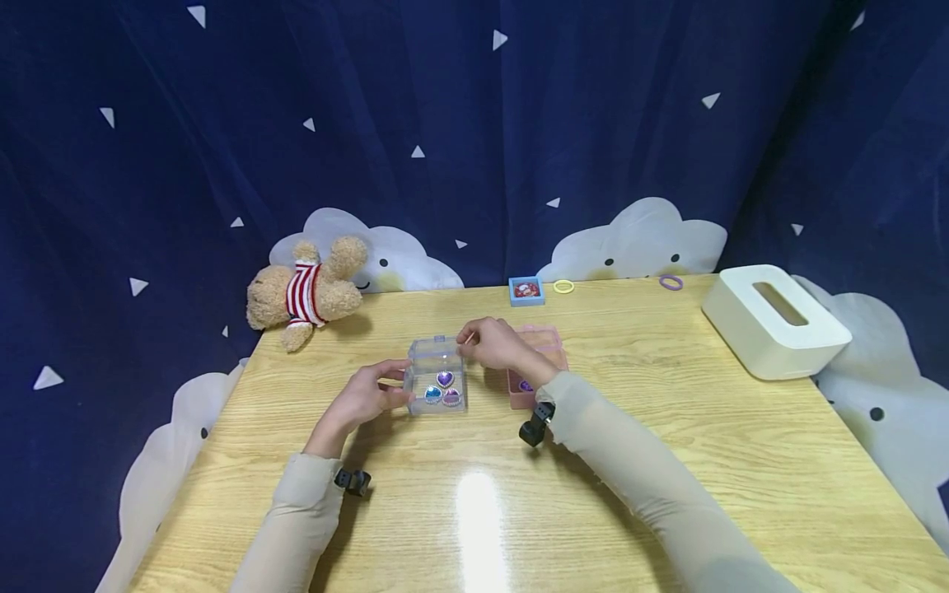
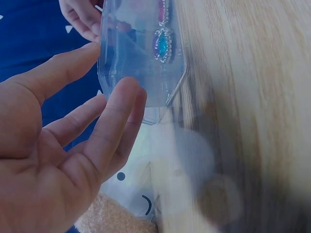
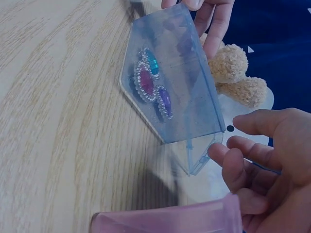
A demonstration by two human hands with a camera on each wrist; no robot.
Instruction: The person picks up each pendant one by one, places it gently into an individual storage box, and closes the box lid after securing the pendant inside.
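A see-through bluish box (image 1: 415,403) stands on the table with its lid (image 1: 437,347) raised at the back. Inside lie a purple heart-shaped gem (image 1: 445,379), a blue gem (image 1: 433,394) and a pinkish-purple gem (image 1: 451,397), all with silvery beaded rims. My left hand (image 1: 368,394) is at the box's left side, thumb and fingers spread around the near corner and touching its walls. At the lid's right edge is my right hand (image 1: 494,343), fingers loosely bent. In the right wrist view, fingertips (image 3: 217,153) reach the lid's edge.
A pink box (image 1: 522,401) with a purple gem inside stands right, partly behind my right hand. Farther back are a small blue square case (image 1: 527,301), a yellow ring (image 1: 563,287) and a purple ring (image 1: 670,282). A teddy bear (image 1: 341,298) lies left; a white tissue box (image 1: 804,333) stands right.
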